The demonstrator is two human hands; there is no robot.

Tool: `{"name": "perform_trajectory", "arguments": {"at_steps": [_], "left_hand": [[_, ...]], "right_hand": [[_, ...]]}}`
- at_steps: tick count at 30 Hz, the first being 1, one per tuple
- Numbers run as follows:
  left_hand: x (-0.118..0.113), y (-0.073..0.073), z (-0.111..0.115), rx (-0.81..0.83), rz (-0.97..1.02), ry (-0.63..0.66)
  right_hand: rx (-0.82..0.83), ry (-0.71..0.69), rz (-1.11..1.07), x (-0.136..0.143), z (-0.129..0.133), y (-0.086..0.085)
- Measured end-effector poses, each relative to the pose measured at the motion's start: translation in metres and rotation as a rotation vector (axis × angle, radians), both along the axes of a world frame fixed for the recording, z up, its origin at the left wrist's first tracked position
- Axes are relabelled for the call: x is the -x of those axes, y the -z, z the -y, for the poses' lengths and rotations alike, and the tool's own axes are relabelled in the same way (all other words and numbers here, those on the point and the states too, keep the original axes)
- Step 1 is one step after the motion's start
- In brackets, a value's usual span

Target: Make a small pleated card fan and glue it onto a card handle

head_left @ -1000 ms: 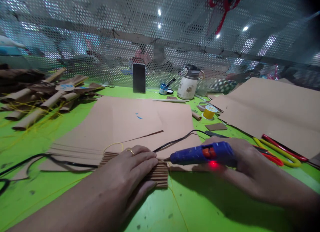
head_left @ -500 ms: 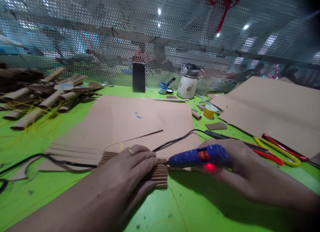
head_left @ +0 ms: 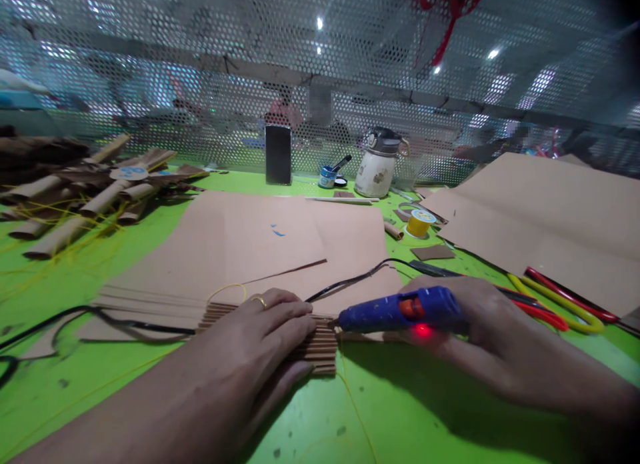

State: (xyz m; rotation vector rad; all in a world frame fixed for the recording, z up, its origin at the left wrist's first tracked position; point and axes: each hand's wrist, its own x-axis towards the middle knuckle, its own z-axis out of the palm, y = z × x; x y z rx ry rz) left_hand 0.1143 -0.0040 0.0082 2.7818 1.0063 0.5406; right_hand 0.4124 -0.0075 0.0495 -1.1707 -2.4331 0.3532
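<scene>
A pleated strip of brown kraft paper lies on the green table, its folds pressed together. My left hand, with a ring on one finger, covers its middle, fingers across the top and thumb along the near side. A blue hot glue gun is in my right hand, which is wrapped around its body. Its nozzle points left and meets the strip's right end. A red light glows under the gun. Thin yellow thread trails from that end toward me.
Brown paper sheets lie behind the strip, crossed by a black cord. Paper tubes pile up at left. A phone, paint jar, bottle and yellow thread spool stand behind; yellow-handled pliers lie right.
The glue gun's nozzle has shifted very slightly right and up along the strip's right end. My left hand and the strip stay almost in place.
</scene>
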Motion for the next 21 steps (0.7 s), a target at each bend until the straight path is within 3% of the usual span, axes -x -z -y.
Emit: {"name": "perform_trajectory", "arguments": {"at_steps": [21], "left_hand": [[-0.0004,0.0001,0.0011,-0.003,0.004,-0.009]], "right_hand": [[0.013,-0.01,-0.013,0.0022,-0.0023,0.0002]]}}
